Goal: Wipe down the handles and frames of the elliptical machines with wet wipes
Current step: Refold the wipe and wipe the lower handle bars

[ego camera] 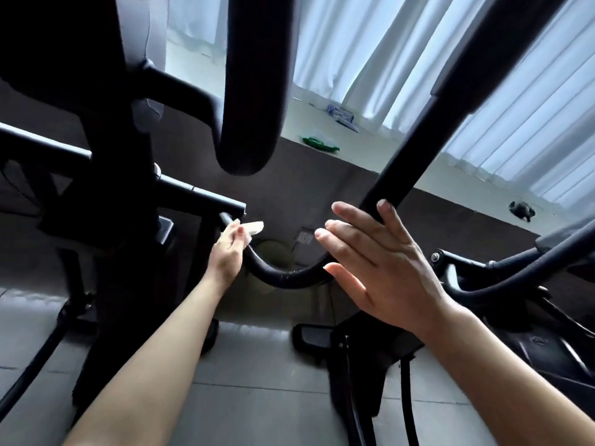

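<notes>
A black elliptical machine fills the view. Its curved lower bar (283, 278) dips in a U between my hands. My left hand (228, 249) grips a small white wet wipe (254, 227) against the left end of that bar, just below a short black tube (206, 197). My right hand (380, 265) is spread with straight fingers, its fingertips against the base of the long padded handle (428, 133) that rises to the upper right. A second padded handle (248, 91) hangs down from the top centre.
The dark central column (119, 188) stands at the left. A white windowsill (322, 123) runs behind, holding a green packet (320, 143) and a blue-white packet (343, 115), under pale curtains (483, 75). Pedal arms (515, 275) lie at the right above a grey tiled floor (251, 381).
</notes>
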Tool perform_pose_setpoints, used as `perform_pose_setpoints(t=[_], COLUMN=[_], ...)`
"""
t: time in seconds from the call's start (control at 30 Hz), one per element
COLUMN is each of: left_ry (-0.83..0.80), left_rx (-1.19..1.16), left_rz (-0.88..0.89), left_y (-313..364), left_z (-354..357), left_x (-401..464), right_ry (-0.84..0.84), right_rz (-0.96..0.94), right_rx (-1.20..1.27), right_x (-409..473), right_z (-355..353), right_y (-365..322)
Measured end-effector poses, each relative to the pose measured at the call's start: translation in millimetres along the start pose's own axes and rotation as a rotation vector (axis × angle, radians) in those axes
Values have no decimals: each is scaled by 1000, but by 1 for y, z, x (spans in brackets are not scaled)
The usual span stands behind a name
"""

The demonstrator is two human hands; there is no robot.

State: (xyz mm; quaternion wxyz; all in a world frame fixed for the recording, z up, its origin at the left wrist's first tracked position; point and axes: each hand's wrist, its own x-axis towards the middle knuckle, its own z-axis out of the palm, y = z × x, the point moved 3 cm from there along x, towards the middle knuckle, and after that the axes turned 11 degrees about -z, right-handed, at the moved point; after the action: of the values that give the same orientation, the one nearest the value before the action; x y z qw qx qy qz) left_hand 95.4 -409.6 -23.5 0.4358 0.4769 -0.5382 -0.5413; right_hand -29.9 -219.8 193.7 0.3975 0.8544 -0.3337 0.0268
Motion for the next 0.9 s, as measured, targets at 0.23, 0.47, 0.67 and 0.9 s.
perform_pose_setpoints(t=[0.23,0.47,0.67,0.9], left_ry=[-5,102,240,416], left_rx=[-84,-25,62,182], left_rz=[125,375,687,810], left_y=[24,74,134,228], left_z=[36,74,88,95], left_x=[-103,-158,-155,-145], right_ry=[-6,86,222,299], right_rz=[-44,-30,76,125], right_rx=[10,108,81,67], right_x=[-3,-2,-13,-23], right_z=[1,-7,-47,-56], right_y=[5,9,48,53])
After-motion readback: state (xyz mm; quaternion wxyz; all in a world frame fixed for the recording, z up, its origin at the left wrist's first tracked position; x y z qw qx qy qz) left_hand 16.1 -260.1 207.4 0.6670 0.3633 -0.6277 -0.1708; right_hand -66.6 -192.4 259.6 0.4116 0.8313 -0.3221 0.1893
